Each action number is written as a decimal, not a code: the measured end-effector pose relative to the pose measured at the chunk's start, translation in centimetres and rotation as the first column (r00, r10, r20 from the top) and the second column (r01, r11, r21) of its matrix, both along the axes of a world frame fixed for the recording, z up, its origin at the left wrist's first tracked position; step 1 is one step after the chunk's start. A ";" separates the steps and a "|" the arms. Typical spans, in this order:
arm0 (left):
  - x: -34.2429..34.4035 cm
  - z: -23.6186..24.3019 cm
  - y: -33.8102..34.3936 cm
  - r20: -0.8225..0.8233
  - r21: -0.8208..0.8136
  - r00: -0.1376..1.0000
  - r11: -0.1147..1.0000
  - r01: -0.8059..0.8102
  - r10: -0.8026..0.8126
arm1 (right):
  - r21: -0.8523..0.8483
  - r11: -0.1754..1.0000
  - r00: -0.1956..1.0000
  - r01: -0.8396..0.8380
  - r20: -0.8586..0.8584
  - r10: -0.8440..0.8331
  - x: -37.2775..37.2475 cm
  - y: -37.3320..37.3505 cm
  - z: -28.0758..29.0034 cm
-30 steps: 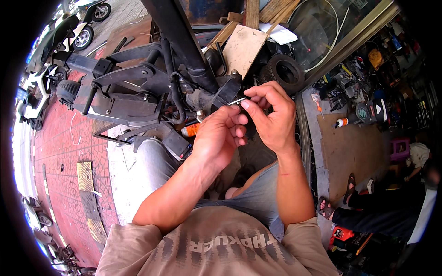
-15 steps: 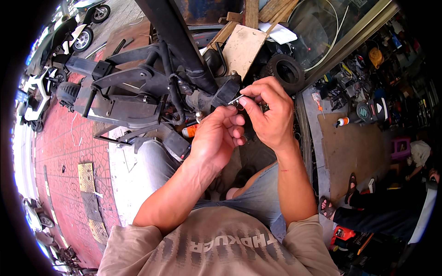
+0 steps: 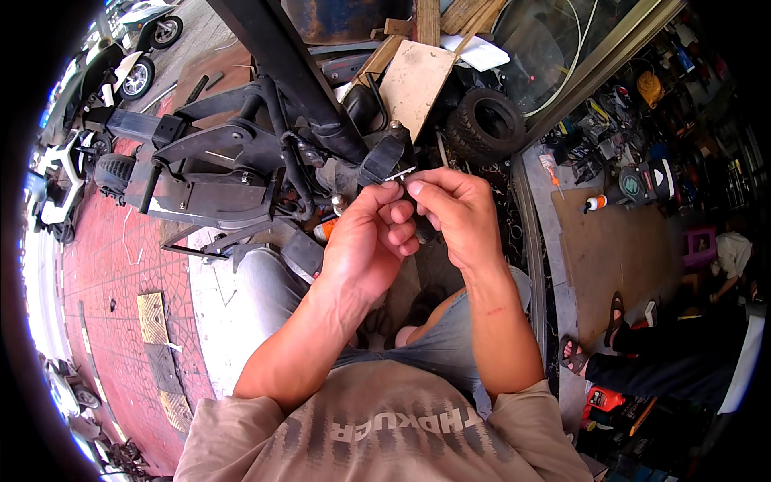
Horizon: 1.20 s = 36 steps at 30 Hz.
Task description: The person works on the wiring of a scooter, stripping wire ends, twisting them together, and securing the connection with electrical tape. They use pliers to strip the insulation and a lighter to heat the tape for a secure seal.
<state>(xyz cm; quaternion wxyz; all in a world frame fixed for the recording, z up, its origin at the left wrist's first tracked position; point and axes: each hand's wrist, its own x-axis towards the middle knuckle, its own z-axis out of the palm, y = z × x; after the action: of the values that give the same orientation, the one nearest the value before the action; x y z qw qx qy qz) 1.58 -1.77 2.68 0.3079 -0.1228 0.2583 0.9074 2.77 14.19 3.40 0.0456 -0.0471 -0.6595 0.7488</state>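
My left hand (image 3: 366,237) and my right hand (image 3: 459,210) are raised close together over my lap, fingertips almost meeting. Between them is a thin, pale, metallic-looking strip (image 3: 400,173), too small to identify. My right thumb and forefinger are pinched at its right end, while my left thumb and forefinger close just under its left part. The other left fingers are curled. Just beyond my fingers is a black blocky part (image 3: 382,159) of a dark scooter-like frame (image 3: 233,145), with a thick black post (image 3: 293,76) rising from it. An orange bottle (image 3: 325,230) is partly hidden behind my left hand.
A black tyre (image 3: 490,120) lies beyond my right hand, near a pale board (image 3: 414,80) and wood pieces. Parked scooters (image 3: 132,76) line the far left. Cluttered tools and a purple stool (image 3: 700,241) are at right, near another person's sandalled foot (image 3: 573,353).
Both hands have shifted slightly left. My right hand has rotated, its fingers now lower on the strip, which shows more between the fingertips. The view has moved a little.
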 end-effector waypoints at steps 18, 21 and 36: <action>0.2 0.2 0.4 -0.062 -0.232 0.995 0.968 -0.095 0.083 | -0.081 0.991 0.994 0.111 0.028 -0.109 -1.2 -1.5 -1.0; 0.3 0.4 0.3 -0.083 -0.269 0.993 0.958 -0.102 0.083 | -0.102 0.991 0.996 0.082 0.043 -0.078 -1.2 -1.3 -0.9; 0.0 -0.3 0.2 -0.093 -0.271 0.994 0.959 -0.078 0.055 | -0.058 0.998 1.000 0.009 0.025 -0.008 -0.3 -0.4 0.5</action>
<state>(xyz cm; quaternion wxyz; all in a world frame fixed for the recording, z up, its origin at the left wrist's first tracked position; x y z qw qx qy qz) 1.58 -1.57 2.36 0.2460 -0.1344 0.3901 0.8770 2.43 13.78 3.86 0.0394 -0.0604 -0.6380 0.7667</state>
